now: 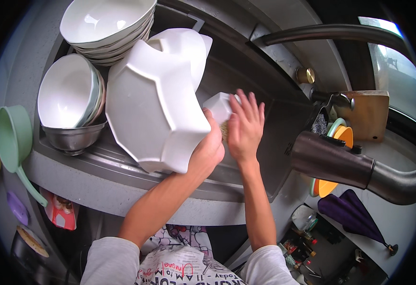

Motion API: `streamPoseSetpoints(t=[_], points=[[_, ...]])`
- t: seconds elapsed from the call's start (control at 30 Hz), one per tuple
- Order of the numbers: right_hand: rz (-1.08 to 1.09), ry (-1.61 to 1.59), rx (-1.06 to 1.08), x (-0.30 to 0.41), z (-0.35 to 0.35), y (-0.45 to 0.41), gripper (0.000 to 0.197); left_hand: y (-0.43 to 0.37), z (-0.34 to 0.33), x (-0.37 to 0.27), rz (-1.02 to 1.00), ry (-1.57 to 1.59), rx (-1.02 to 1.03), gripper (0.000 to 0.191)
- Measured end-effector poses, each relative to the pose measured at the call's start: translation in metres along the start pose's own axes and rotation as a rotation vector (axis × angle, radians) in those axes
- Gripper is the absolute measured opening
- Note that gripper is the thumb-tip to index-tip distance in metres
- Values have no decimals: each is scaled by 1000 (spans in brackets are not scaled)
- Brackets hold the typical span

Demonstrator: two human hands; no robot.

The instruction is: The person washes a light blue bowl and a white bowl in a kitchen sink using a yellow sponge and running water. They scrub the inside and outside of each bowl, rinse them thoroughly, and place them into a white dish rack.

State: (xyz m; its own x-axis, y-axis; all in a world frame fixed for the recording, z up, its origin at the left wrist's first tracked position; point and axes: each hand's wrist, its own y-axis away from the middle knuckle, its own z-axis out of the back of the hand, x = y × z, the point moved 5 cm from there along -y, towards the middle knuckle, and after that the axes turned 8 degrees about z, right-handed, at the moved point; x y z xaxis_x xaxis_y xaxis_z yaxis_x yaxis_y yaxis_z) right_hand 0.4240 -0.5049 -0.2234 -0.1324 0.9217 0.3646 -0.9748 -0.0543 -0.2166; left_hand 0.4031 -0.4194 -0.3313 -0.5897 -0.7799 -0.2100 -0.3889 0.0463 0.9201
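Note:
Over the dark sink basin, my left hand (211, 144) is partly hidden behind the large white angular dish (140, 99). Its fingers touch a small white faceted piece (219, 106), perhaps a cup or dish; the grip is hard to make out. My right hand (245, 124), slightly blurred, lies against the right side of that piece with its fingers spread. Between the hands shows a bit of a tan, bristly or fibrous thing (224, 130). The large dish leans bottom outward against another white dish (185, 53). Whether my right hand holds anything is unclear.
Stacked white bowls (104, 25) stand upper left, above more bowls (65, 92) resting in a metal bowl (73, 137). A faucet head (332, 160) juts in at right. Beyond are a wooden cutting board (365, 114) and purple cloth (350, 213). A green ladle (13, 139) lies far left.

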Motion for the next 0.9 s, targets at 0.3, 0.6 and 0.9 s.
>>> streamPoseSetpoints(t=[0.3,0.6,0.9], points=[[-846,-1191,-147,-72,-19,35,67,23,-11,-13,8,-60,82,44],[-407,-718,186,-58,13,-14,68,33,-24,-34,-97,-266,153,44],[226,-21,353,23,35,-20,65,47,-25,-29,89,-139,145,38]])
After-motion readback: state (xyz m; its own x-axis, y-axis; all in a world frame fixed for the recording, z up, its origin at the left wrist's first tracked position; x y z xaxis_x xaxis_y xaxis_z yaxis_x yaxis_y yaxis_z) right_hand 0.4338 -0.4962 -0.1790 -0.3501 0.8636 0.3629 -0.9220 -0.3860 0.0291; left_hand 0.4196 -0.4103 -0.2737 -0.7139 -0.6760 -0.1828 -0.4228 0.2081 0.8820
